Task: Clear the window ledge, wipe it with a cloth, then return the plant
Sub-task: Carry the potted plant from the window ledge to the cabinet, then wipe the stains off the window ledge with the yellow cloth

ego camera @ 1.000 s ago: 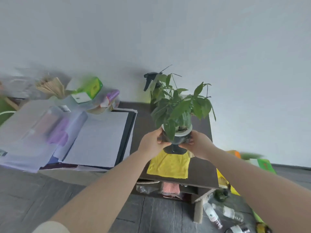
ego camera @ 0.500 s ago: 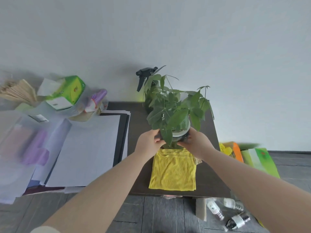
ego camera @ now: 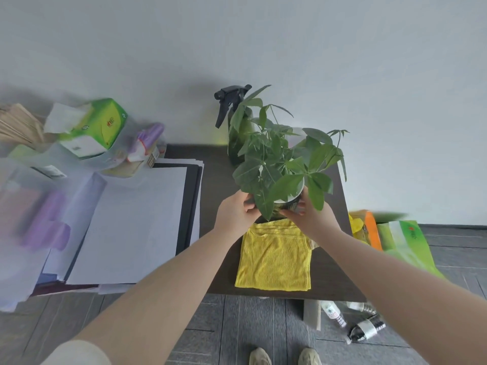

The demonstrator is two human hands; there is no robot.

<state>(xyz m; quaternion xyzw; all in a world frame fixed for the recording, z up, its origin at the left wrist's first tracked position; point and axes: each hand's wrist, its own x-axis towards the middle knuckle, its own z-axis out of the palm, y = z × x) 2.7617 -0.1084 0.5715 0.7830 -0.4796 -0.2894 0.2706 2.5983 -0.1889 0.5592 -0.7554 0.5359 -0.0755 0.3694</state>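
Note:
A leafy green potted plant stands over the dark table, its pot mostly hidden by leaves and fingers. My left hand grips the pot's left side and my right hand grips its right side. Whether the pot rests on the table or hangs just above it, I cannot tell. A folded yellow cloth lies flat on the table just in front of the pot. A green spray bottle with a black trigger stands behind the plant against the wall.
White papers on a dark folder lie left of the table. A green tissue box and purple bags sit at the back left. Green and orange packages and plastic bottles lie on the floor at right.
Both hands have carried the plant down and away from me, from above the yellow cloth to the table just behind it. The view has tilted downward.

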